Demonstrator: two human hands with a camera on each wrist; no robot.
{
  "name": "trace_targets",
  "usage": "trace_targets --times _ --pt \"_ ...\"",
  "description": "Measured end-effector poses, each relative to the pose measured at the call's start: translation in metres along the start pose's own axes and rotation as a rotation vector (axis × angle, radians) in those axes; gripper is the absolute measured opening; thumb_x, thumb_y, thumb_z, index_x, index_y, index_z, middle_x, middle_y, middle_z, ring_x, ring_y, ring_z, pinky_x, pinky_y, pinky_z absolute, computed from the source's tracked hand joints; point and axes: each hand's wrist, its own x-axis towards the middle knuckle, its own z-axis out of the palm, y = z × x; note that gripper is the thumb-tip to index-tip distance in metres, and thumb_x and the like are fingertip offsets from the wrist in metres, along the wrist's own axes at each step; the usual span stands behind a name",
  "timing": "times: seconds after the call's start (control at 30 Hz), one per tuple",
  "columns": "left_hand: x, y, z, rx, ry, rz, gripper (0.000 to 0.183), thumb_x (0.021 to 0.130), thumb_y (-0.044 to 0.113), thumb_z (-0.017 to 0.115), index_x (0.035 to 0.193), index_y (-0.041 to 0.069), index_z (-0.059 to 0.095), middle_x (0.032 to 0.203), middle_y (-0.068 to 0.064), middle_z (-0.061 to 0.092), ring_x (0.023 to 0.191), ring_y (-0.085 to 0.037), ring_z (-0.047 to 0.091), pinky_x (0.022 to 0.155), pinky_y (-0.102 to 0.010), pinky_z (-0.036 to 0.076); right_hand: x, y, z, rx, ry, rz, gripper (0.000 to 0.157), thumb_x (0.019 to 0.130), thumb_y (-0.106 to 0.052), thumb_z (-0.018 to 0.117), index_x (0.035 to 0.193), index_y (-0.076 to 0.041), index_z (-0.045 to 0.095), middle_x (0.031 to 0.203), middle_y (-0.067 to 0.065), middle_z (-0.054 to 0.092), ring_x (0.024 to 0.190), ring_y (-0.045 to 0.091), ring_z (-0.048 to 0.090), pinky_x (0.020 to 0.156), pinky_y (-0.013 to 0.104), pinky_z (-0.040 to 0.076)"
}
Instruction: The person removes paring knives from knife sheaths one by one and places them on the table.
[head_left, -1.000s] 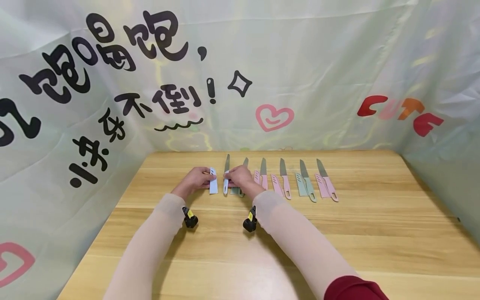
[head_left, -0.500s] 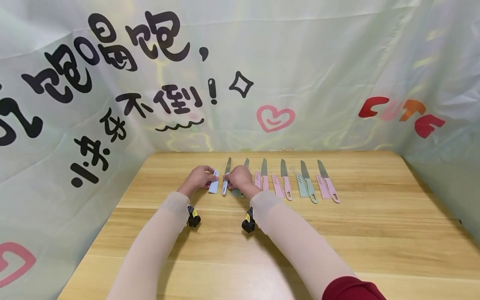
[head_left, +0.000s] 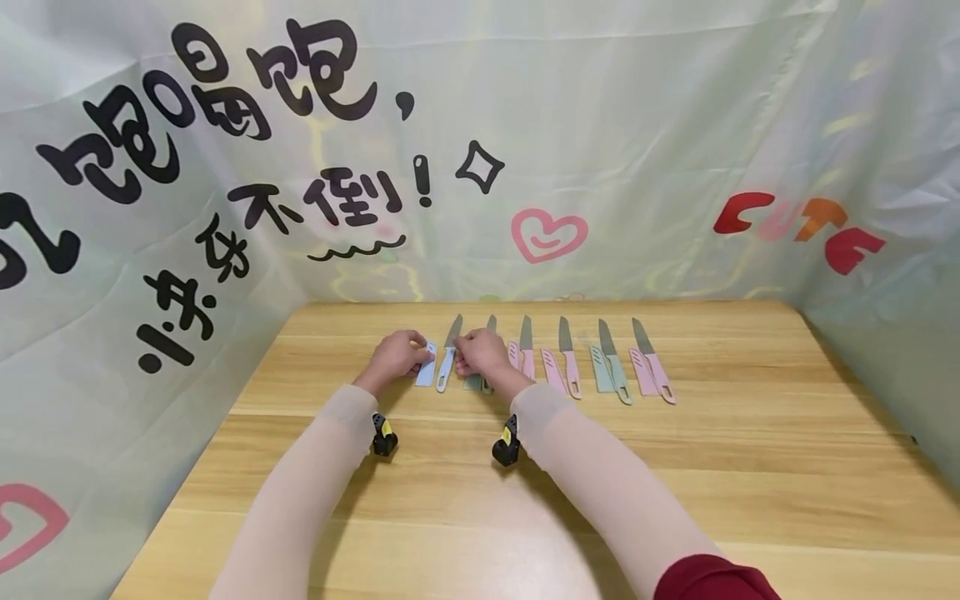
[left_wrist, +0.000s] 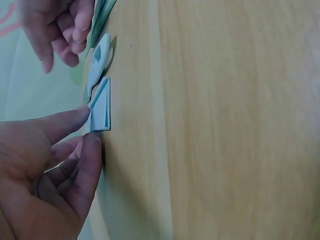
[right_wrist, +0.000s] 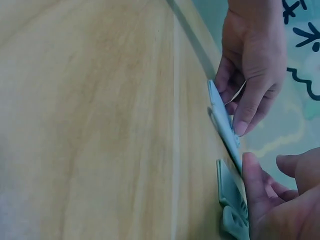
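Observation:
My left hand (head_left: pixel 393 354) pinches a light-blue knife sheath (head_left: pixel 425 372) between thumb and fingers at the left end of the row. In the left wrist view the flat sheath (left_wrist: pixel 101 107) stands slightly tilted close over the table. Just right of it lies a knife with a light-blue handle (head_left: pixel 446 372), blade pointing away. My right hand (head_left: pixel 482 352) hovers beside that knife, holding nothing; thumb and fingers are apart in the right wrist view. Beneath this hand are a green sheath (right_wrist: pixel 229 187) and a green-handled knife (right_wrist: pixel 233 222), partly hidden by it in the head view.
Rightward, pink knives (head_left: pixel 570 367) and another green knife (head_left: pixel 617 371) lie in a row, each with a slotted sheath (head_left: pixel 553 370) at its left. A printed cloth (head_left: pixel 637 167) hangs behind the wooden table (head_left: pixel 465 500). Both wrists wear small black cameras (head_left: pixel 506 446).
My right hand has let go of the light-blue knife, which now lies tilted and slightly further left. My left hand still holds the sheath, which has turned a little.

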Motion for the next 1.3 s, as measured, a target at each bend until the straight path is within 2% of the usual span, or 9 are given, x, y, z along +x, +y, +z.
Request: trace_targets --times 0.17,0.33,0.43,0.57,0.67,0.8,1.17,1.3 --pt "-0.002 -0.003 -0.002 -0.008 0.015 0.024 0.033 0.094 0.022 0.067 0.118 0.0 0.062 0.088 -0.01 0.069 0.073 -0.017 0.065 0.06 -0.025 0.056 -0.005 -0.003 -0.004 0.215 -0.078 0.02 0.04 0.103 -0.029 0.051 0.112 0.008 0.063 0.085 0.015 0.067 0.067 0.018 0.068 0.069 0.032 0.061" --pt "-0.002 -0.007 -0.005 -0.04 0.018 0.044 0.032 0.096 0.023 0.063 0.118 -0.001 0.061 0.09 -0.011 0.069 0.076 -0.019 0.065 0.063 -0.028 0.058 -0.008 -0.003 -0.011 0.406 -0.171 0.065 0.05 0.104 -0.034 0.048 0.119 0.012 0.057 0.092 0.016 0.067 0.077 0.02 0.067 0.08 0.034 0.059" --pt "-0.003 -0.006 -0.008 -0.029 0.029 0.05 0.033 0.097 0.025 0.062 0.118 -0.001 0.061 0.089 -0.011 0.068 0.075 -0.019 0.064 0.062 -0.028 0.057 -0.009 -0.002 -0.015 0.503 -0.218 0.105 0.058 0.104 -0.042 0.045 0.122 0.013 0.056 0.1 0.02 0.067 0.09 0.029 0.068 0.085 0.036 0.057" --pt "-0.005 -0.006 -0.012 0.013 0.054 0.063 0.033 0.099 0.029 0.059 0.117 0.001 0.061 0.081 -0.008 0.066 0.069 -0.017 0.061 0.06 -0.027 0.052 -0.013 -0.003 -0.019 0.574 -0.277 0.123 0.073 0.102 -0.054 0.04 0.126 0.013 0.054 0.114 0.027 0.065 0.111 0.039 0.062 0.091 0.04 0.054" --pt "-0.007 -0.007 -0.013 0.019 0.064 0.073 0.034 0.099 0.03 0.059 0.117 0.002 0.062 0.084 -0.008 0.066 0.069 -0.017 0.062 0.06 -0.027 0.052 -0.016 -0.004 -0.021 0.601 -0.31 0.113 0.079 0.1 -0.058 0.035 0.125 0.014 0.054 0.116 0.029 0.063 0.115 0.041 0.058 0.093 0.042 0.053" --pt "-0.01 -0.008 -0.014 0.015 0.065 0.077 0.034 0.099 0.03 0.059 0.118 0.003 0.062 0.092 -0.01 0.068 0.073 -0.019 0.066 0.062 -0.028 0.055 -0.02 -0.005 -0.026 0.616 -0.327 0.115 0.083 0.1 -0.061 0.03 0.12 0.014 0.059 0.109 0.027 0.067 0.111 0.041 0.061 0.093 0.045 0.052" --pt "-0.023 -0.006 -0.019 0.119 0.109 0.123 0.035 0.1 0.035 0.058 0.117 0.005 0.064 0.094 -0.009 0.069 0.076 -0.021 0.066 0.062 -0.032 0.053 -0.028 -0.007 -0.05 0.549 -0.312 0.099 0.091 0.096 -0.069 0.023 0.123 0.009 0.061 0.103 0.021 0.071 0.08 0.025 0.072 0.084 0.042 0.057" --pt "-0.029 -0.007 -0.02 0.181 0.139 0.167 0.035 0.1 0.035 0.057 0.117 0.005 0.065 0.097 -0.009 0.07 0.081 -0.022 0.064 0.069 -0.037 0.053 -0.036 -0.006 -0.061 0.502 -0.29 0.083 0.093 0.091 -0.075 0.026 0.118 0.005 0.065 0.104 0.02 0.071 0.085 0.028 0.072 0.083 0.041 0.058"
